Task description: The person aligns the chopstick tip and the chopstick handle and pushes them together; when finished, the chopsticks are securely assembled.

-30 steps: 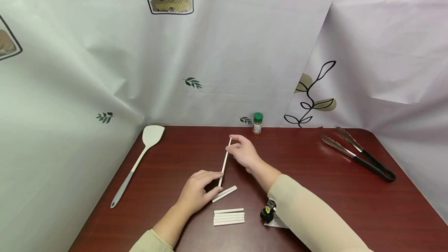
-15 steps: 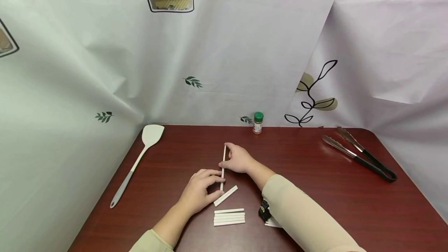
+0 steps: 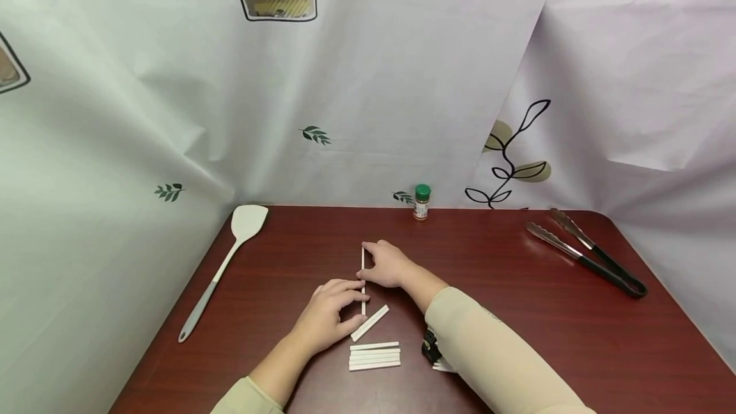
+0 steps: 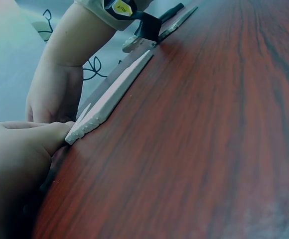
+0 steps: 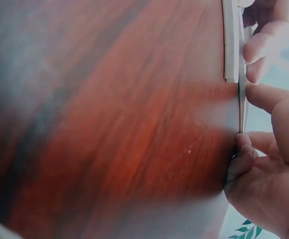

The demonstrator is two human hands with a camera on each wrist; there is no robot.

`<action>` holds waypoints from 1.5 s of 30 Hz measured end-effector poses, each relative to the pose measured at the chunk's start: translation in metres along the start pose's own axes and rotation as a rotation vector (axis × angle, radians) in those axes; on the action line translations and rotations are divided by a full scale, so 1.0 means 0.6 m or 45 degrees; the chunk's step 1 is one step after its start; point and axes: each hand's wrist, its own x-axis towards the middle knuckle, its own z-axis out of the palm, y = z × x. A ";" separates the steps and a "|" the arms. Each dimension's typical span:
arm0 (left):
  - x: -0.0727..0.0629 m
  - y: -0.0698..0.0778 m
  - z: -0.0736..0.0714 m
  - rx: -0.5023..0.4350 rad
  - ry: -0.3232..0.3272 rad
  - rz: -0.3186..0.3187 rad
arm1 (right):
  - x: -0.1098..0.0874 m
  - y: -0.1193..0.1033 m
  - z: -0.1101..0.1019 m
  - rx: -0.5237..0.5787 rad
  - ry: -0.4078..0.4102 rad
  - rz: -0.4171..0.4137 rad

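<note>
A slim white stick [image 3: 363, 305] lies pointing away from me in the head view. My right hand [image 3: 388, 266] pinches its far half, index finger at the far tip and thumb lower down. My left hand [image 3: 326, 312] rests beside the near half, fingertips touching the stick and thumb low by its near end. Two white sticks [image 3: 370, 323] lie together at a slant just right of the left thumb. Closer to me, several white sticks [image 3: 375, 358] lie side by side. The right wrist view shows both hands' fingertips along a stick edge [image 5: 242, 107].
A white spatula [image 3: 217, 273] lies at the left of the dark red table [image 3: 489, 254]. Metal tongs [image 3: 592, 254] with black handles lie far right. A green-capped spice jar [image 3: 421, 203] stands at the back edge. More white sticks [image 3: 443, 366] show partly under the right sleeve.
My right hand has moved left and toward me, swinging the stick from a tilt to nearly straight ahead. The slanted pair has turned slightly; the left hand has barely moved.
</note>
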 end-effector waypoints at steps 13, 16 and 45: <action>0.001 0.001 0.000 0.003 0.011 0.000 | 0.000 0.004 -0.002 0.024 0.005 -0.026; 0.002 0.002 0.001 0.001 0.013 0.001 | -0.001 0.007 -0.001 0.030 0.021 -0.045; 0.003 0.003 0.007 0.001 0.128 0.105 | -0.225 0.041 -0.028 0.234 0.203 -0.427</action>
